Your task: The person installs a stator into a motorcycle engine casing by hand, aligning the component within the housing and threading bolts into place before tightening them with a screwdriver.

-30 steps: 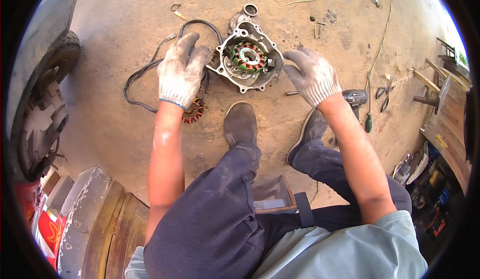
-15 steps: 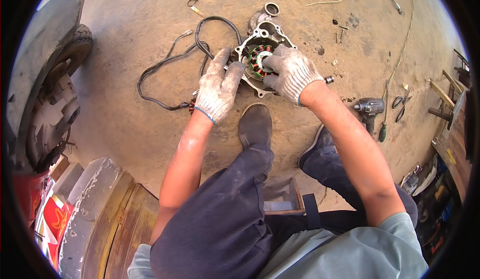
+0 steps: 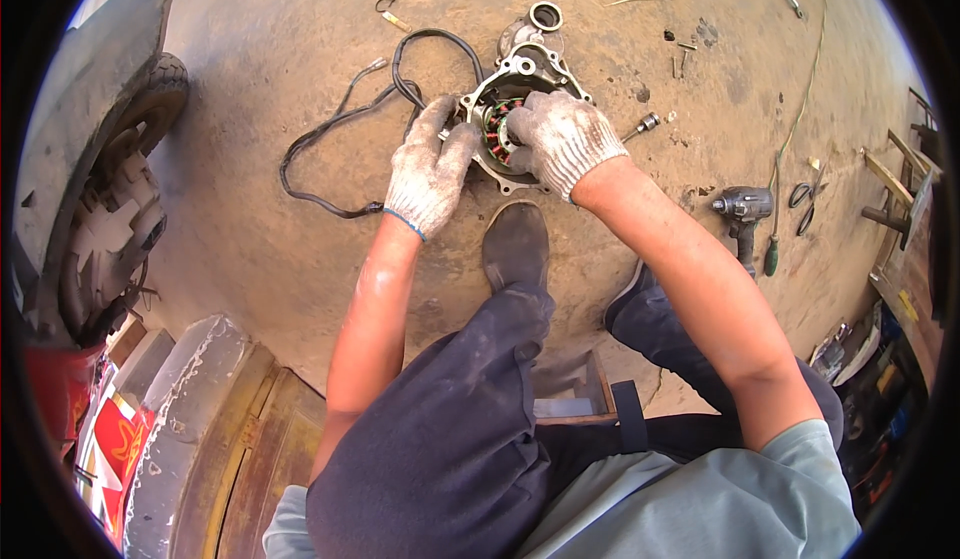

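Observation:
A round stator coil (image 3: 496,131) with copper and green windings sits inside a metal engine cover (image 3: 508,187) on the floor ahead of me. My right hand (image 3: 568,144), in a soiled white knit glove, reaches into the cover, its fingers closed on the stator's right side and hiding part of it. My left hand (image 3: 430,174), gloved alike, grips the cover's left rim between thumb and fingers. From beside that hand a black cable (image 3: 300,149) loops out over the floor to the left.
To the right lie a socket tool (image 3: 646,125), an impact driver (image 3: 743,217), a green-handled screwdriver (image 3: 771,256) and scissors (image 3: 803,204). Small bolts (image 3: 685,57) are scattered farther off. A vehicle wheel (image 3: 160,94) stands at the left. My shoe (image 3: 516,244) is just below the cover.
My right hand has shifted left with the stator, which now shows less and sits nearer the cover's left side. The socket tool on the right shows more. My left hand stays at the rim.

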The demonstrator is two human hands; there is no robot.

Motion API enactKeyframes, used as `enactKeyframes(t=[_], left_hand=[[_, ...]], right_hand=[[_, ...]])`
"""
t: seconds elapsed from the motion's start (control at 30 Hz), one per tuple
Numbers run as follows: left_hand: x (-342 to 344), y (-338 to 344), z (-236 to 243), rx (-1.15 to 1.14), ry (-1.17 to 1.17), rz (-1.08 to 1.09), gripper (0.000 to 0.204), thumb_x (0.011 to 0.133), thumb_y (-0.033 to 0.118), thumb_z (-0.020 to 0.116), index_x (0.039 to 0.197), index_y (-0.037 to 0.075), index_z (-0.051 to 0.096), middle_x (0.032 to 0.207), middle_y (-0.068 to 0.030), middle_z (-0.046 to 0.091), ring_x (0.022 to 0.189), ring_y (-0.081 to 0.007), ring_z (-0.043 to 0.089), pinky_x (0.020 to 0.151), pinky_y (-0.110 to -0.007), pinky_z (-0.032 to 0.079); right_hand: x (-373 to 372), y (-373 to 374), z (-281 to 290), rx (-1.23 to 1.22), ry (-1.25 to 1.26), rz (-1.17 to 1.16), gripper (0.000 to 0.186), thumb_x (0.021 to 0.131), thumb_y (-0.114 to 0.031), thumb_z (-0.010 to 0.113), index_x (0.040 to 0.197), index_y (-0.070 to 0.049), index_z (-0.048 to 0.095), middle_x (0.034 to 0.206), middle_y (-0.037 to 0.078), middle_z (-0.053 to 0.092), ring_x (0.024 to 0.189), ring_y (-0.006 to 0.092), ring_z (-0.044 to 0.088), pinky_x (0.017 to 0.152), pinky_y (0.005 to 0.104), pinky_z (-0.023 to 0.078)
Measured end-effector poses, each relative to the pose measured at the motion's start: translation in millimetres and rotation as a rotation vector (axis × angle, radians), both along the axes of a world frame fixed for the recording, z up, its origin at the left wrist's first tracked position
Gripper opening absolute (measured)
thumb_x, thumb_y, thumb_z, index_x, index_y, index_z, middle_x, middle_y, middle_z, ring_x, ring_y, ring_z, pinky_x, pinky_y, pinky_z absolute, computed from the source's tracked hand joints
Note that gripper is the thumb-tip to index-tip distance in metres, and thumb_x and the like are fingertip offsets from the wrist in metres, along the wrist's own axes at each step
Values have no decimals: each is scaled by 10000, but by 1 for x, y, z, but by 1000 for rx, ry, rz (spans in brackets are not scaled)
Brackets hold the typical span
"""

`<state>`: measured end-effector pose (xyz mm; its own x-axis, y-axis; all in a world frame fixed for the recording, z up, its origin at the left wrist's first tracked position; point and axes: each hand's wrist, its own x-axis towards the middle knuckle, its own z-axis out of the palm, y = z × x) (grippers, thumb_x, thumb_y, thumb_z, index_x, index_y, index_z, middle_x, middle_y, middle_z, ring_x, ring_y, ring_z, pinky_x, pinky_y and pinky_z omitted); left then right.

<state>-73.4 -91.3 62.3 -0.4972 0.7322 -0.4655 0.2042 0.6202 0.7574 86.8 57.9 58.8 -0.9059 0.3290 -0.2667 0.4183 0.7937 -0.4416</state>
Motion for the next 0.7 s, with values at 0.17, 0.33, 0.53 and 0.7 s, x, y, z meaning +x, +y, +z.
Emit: enactKeyframes(t=[0.17,0.33,0.53,0.7], left_hand=[[6,6,3,-4,373,-186,533,977,200,649,1475,24,579,1385,-253,670,1288,-448,648,1092,-489,526],[2,22,16,-183,358,-259,724,846,368,838,1446,40,598,1422,-233,664,1256,-421,677,1070,-488,540],[2,35,17,-307,374,-299,781,761,400,900,1394,33,627,1323,-259,693,1244,-415,677,1066,-470,546],[-3,36,4,-285,371,-257,743,756,362,895,1367,20,649,1301,-260,708,1231,-407,683,1060,-467,545]], right_hand=[[6,-10,3,-59,15,-141,198,924,-126,706,1112,-67,715,1067,172,708,1011,369,718,880,489,598],[21,-3,9,-87,273,-182,202,904,-81,694,1103,-62,725,1013,174,705,998,384,712,851,505,587],[33,16,24,5,233,-582,620,818,-230,823,1393,-54,669,1315,257,687,1210,449,663,1058,501,543],[13,17,5,-258,-315,-643,996,795,-452,844,1605,-23,454,1524,257,593,1387,425,592,1168,460,492]])
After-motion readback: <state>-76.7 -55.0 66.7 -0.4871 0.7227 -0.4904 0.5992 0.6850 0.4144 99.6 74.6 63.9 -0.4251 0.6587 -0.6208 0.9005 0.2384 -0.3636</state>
